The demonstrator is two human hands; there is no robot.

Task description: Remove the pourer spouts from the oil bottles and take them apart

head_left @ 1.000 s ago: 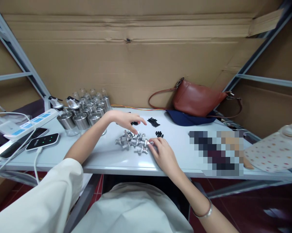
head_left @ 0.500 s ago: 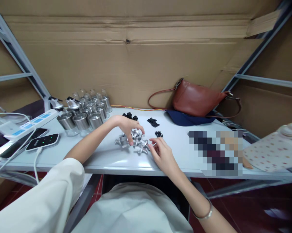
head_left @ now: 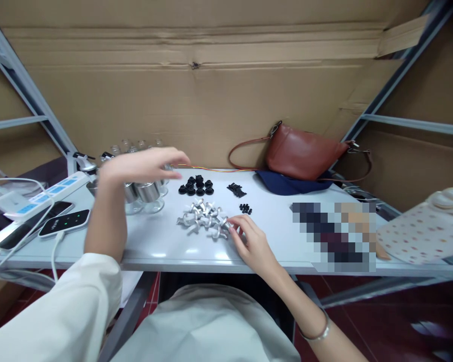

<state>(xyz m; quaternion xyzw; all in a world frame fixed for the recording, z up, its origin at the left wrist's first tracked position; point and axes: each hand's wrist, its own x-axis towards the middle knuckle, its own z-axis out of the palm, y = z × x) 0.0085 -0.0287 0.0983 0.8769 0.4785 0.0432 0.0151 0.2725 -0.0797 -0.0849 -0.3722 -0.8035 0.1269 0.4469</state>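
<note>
My left hand (head_left: 147,165) is raised over the glass bottles with steel sleeves (head_left: 149,192), fingers stretched out, holding nothing; it hides part of them. My right hand (head_left: 252,241) rests at the right edge of a pile of silver pour-spout-like parts (head_left: 201,218). Its fingers are loosely bent, thumb and forefinger a little apart, with the tips at the outermost silver part. Just behind the pile lie several black round caps (head_left: 196,186). Small black strips (head_left: 236,189) and tiny black pieces (head_left: 245,208) form two separate groups to the right.
On the left are a white power strip (head_left: 53,193), a phone-like device with a lit screen (head_left: 65,222) and white cables. A brown leather bag (head_left: 305,153) sits on a dark blue cap (head_left: 282,185) at the back right. A dotted white bag (head_left: 422,234) stands far right.
My left hand has lifted off the silver pile and moved left and up, over the bottles, uncovering the black caps. My right hand has stayed almost where it was.
</note>
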